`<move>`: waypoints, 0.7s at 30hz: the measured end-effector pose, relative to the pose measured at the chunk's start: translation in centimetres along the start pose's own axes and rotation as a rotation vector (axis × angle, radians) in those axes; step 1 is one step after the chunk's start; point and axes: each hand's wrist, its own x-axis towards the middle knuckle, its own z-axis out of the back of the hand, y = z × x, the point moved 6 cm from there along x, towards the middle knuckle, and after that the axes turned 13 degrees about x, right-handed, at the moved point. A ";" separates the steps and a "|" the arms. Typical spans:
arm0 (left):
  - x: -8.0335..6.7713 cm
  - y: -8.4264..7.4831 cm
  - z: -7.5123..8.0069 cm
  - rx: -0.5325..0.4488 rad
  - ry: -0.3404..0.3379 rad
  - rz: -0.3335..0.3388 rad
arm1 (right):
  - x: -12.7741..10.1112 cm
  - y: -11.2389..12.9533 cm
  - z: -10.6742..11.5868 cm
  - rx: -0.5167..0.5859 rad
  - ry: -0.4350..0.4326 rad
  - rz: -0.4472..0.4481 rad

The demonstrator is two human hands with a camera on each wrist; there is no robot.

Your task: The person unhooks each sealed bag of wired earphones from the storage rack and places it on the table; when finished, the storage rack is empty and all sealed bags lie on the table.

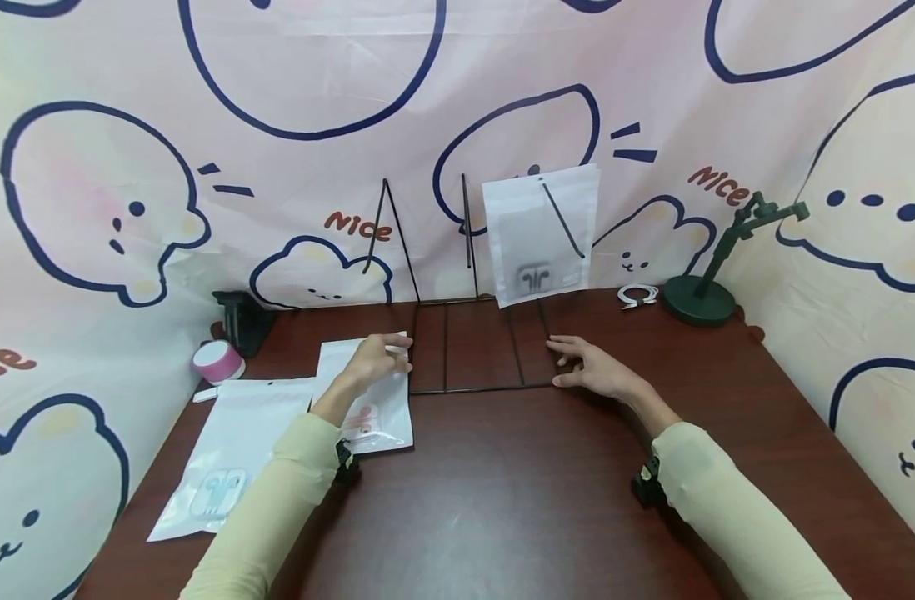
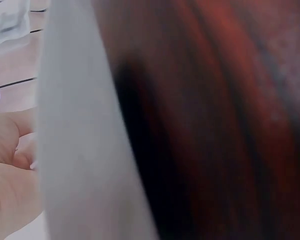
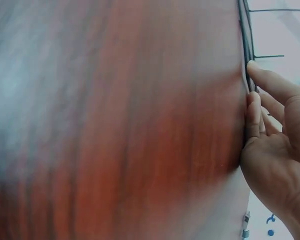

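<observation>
A black wire display rack (image 1: 478, 389) with upright prongs stands at the back of the brown table. My left hand (image 1: 371, 362) reaches over a white pouch (image 1: 386, 417) and grips the rack's left side bar with its fingertips. In the left wrist view, that pouch (image 2: 85, 125) hides much of the hand. At the rack's front right corner, my right hand (image 1: 592, 367) holds the side bar between thumb and fingers; the right wrist view shows its fingertips (image 3: 252, 100) against the wire. Another white pouch (image 1: 540, 225), with earphones showing, hangs tilted from a right prong.
A third white pouch (image 1: 251, 425) with earphones lies at the left. Behind it stand a pink-and-white tape roll (image 1: 217, 361) and a black stand (image 1: 243, 323). A coiled white cable (image 1: 637, 295) and a green stand with a jointed arm (image 1: 699, 300) are at the back right.
</observation>
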 end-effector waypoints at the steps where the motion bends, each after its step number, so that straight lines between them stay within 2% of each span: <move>1: 0.0 0.0 -0.1 -0.004 0.003 0.005 | 0.0 0.0 0.2 0.007 -0.003 -0.001; 7: -0.1 -0.1 -0.2 0.030 0.002 0.013 | 0.1 0.0 1.7 0.085 -0.023 -0.059; 10: -0.2 -0.1 -0.3 0.032 0.008 0.009 | 0.1 0.7 3.0 0.139 -0.059 -0.070; 17: -0.2 -0.1 -0.3 0.060 0.019 -0.026 | 0.0 4.1 7.5 0.280 -0.222 -0.010; 21: 0.0 0.0 -0.3 0.066 0.026 -0.032 | -0.2 6.5 10.2 0.298 -0.307 0.030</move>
